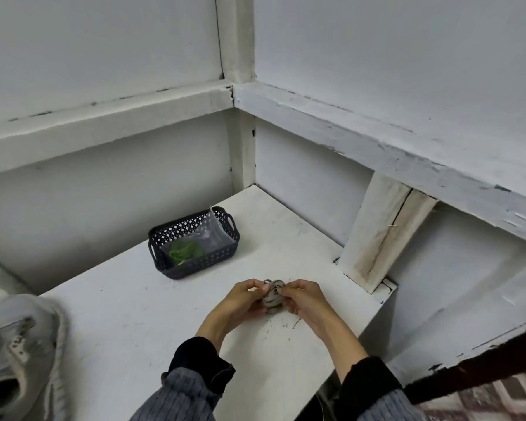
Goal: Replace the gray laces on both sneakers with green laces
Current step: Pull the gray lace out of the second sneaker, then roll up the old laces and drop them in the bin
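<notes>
1. Gray laces (273,298), wound into a small bundle, sit between both hands just above the white table (140,323), near its right front part.
2. Left hand (240,302) curls its fingers round the bundle's left side, thumb and forefinger pinching near the top.
3. Right hand (304,299) pinches the bundle's upper right edge, the other fingers curled under it.
4. Both sleeves (195,381) are gray ribbed knit over black cuffs.
5. Farther back and to the left stands a dark perforated basket (195,262), holding a clear plastic bag (213,232) with green laces (185,252) inside.
6. At the left edge a gray sneaker (19,354) lies on the table, its eyelets bare; well apart from the hands.
7. White wooden beams (377,141) and walls surround the table.
</notes>
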A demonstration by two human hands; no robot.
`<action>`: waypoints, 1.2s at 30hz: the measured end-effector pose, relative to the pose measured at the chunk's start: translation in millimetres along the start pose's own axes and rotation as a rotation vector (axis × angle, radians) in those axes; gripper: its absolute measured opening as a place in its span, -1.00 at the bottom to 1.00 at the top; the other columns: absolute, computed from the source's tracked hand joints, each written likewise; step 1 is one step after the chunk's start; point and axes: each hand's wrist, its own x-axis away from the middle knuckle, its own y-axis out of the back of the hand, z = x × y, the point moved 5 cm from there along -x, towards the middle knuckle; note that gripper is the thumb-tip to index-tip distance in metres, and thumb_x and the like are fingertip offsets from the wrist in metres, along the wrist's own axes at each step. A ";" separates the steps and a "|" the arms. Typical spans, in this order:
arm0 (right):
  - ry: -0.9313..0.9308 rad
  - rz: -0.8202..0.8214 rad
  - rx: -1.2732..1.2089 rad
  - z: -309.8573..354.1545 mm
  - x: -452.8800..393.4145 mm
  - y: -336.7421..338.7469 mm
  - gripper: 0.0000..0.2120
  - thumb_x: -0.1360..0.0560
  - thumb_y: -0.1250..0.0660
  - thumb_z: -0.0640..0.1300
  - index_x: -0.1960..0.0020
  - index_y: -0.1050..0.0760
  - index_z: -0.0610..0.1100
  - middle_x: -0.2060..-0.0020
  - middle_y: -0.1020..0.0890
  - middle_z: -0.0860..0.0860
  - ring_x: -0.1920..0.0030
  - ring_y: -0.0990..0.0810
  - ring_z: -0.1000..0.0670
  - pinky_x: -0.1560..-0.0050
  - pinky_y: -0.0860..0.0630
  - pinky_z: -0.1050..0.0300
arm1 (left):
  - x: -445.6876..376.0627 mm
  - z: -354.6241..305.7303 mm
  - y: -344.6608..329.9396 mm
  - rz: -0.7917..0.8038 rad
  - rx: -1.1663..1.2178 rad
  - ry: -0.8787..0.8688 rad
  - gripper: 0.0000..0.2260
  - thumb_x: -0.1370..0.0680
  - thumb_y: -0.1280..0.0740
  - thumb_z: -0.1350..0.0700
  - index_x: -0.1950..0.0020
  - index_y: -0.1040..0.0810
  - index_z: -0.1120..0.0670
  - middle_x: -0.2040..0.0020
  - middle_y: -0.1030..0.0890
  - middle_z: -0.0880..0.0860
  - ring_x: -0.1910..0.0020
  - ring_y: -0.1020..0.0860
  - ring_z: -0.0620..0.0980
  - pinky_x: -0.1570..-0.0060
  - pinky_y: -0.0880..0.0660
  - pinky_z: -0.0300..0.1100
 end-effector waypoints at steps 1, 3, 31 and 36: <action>0.004 -0.028 0.034 -1.7 -4.5 0.3 -0.89 -0.44 -0.41 -0.30 0.21 -0.49 -0.20 0.35 -0.58 -0.11 0.41 -0.50 0.01 0.33 -0.45 0.20 | -2.2 0.5 3.7 -0.054 -0.034 -0.015 -0.90 -0.57 -0.34 0.18 0.09 -0.52 0.19 0.23 -0.62 0.13 0.33 -0.58 -0.02 0.30 -0.55 -0.23; 0.015 -0.073 0.113 -4.1 -10.4 -0.2 -0.90 -0.42 -0.43 -0.28 0.17 -0.51 -0.21 0.33 -0.60 -0.11 0.41 -0.52 0.01 0.33 -0.46 0.20 | -4.4 2.2 9.1 -0.162 -0.085 -0.041 -0.88 -0.51 -0.43 0.17 0.11 -0.58 0.22 0.22 -0.64 0.17 0.32 -0.59 0.00 0.32 -0.55 -0.24; 0.237 0.061 0.756 -0.4 -26.2 -28.2 -0.76 -0.42 -0.42 -0.22 0.35 -0.43 -0.23 0.40 -0.46 -0.07 0.41 -0.39 0.03 0.57 -0.23 0.39 | 7.6 15.5 27.0 -0.493 -0.531 -0.178 -0.94 -0.48 -0.44 0.15 0.07 -0.64 0.11 0.17 -0.65 0.06 0.15 -0.63 0.02 0.02 -0.61 -0.03; 0.322 0.115 0.665 8.2 -22.9 -25.9 -0.95 -0.43 -0.40 -0.24 0.13 -0.56 -0.22 0.30 -0.58 -0.07 0.36 -0.50 0.07 0.49 -0.35 0.42 | 12.0 10.3 28.6 -0.401 -0.452 -0.253 -0.86 -0.48 -0.46 0.13 0.03 -0.54 0.03 0.03 -0.64 0.05 0.06 -0.64 0.00 0.07 -0.60 -0.13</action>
